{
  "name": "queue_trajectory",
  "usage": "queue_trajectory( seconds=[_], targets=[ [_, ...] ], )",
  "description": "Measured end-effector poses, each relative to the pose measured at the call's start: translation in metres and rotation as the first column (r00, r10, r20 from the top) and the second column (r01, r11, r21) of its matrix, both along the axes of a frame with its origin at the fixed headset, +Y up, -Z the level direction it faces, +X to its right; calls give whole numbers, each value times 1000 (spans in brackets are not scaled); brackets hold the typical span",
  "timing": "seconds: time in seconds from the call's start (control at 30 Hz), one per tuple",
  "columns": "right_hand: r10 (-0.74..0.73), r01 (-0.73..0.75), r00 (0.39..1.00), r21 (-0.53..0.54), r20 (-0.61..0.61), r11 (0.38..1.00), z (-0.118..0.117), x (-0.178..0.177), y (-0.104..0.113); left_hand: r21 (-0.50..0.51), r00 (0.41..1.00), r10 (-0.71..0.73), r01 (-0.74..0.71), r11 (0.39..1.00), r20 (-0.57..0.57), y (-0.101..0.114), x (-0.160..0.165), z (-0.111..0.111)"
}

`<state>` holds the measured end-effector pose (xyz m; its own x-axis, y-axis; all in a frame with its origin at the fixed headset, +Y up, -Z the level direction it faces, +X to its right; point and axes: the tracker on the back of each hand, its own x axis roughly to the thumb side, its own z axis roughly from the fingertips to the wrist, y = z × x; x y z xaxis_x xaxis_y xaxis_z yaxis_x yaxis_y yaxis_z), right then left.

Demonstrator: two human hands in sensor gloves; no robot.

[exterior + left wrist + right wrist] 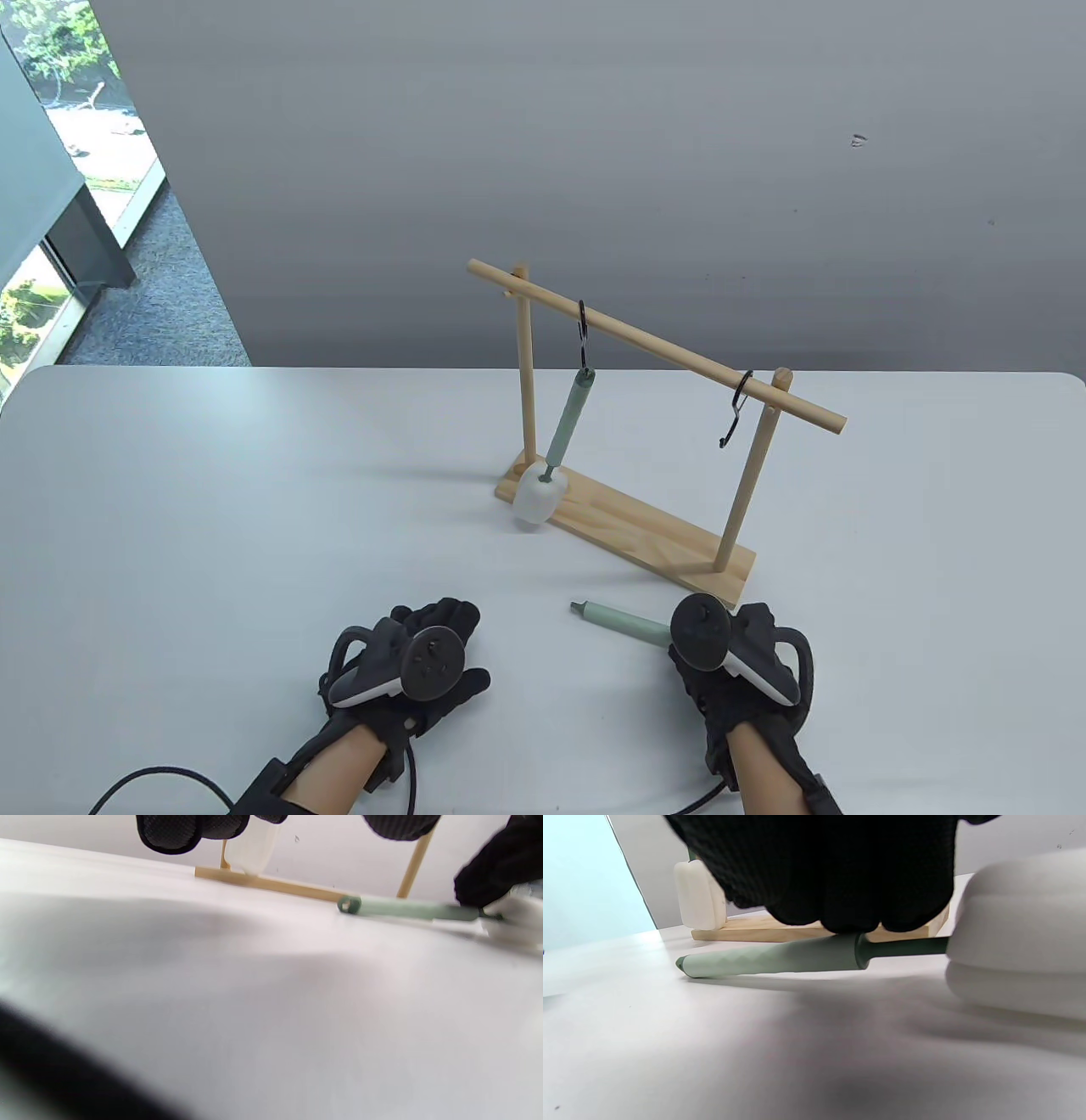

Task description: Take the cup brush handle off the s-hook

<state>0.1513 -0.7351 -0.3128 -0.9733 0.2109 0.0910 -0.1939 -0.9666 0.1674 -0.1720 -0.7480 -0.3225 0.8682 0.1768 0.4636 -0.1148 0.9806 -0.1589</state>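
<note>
A cup brush lies flat on the table, its green handle (pixel 624 624) pointing left. My right hand (pixel 691 658) is over its other end. In the right wrist view my fingers (pixel 840 870) touch the top of the handle (pixel 772 959), and the white sponge head (pixel 1018 933) rests on the table beside them. The black s-hook (pixel 736 412) at the rail's right end hangs empty. A second brush (pixel 567 420) hangs from the left s-hook (pixel 584 331). My left hand (pixel 441 628) rests on the table, holding nothing.
The wooden rack's base (pixel 645 531) stands just beyond the lying brush. The hanging brush's white head (pixel 537 501) sits at the base's left end. A cable (pixel 153 777) trails from my left wrist. The table's far edge runs behind the rack.
</note>
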Motion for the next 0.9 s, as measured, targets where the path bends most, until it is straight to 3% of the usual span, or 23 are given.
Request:
queue_trajectory(
  seconds=[0.13, 0.2, 0.47, 0.6, 0.7, 0.8, 0.9],
  targets=[
    [-2, 3, 999, 17, -34, 1000, 3, -4, 3, 100, 1000, -12, 14, 995, -23, 19, 12, -20],
    [5, -3, 999, 26, -48, 1000, 6, -6, 5, 103, 999, 8, -3, 995, -52, 27, 19, -30],
    [9, 0, 993, 76, -121, 997, 16, -16, 13, 70, 930, 336, -328, 942, -149, 46, 50, -68],
    [12, -4, 991, 63, -134, 998, 18, -18, 12, 32, 766, 599, -610, 792, -233, 43, 52, -87],
    [-5, 14, 992, 66, -129, 998, 19, -16, 14, 26, 652, 684, -717, 696, -327, 37, 54, -102],
    [-40, 47, 992, 60, -117, 997, 18, -12, 14, 47, 650, 671, -705, 708, -357, 36, 58, -114],
    [-61, 65, 993, 38, -98, 997, 17, -7, 12, 31, 707, 603, -640, 768, -370, 36, 63, -127]
  ],
)
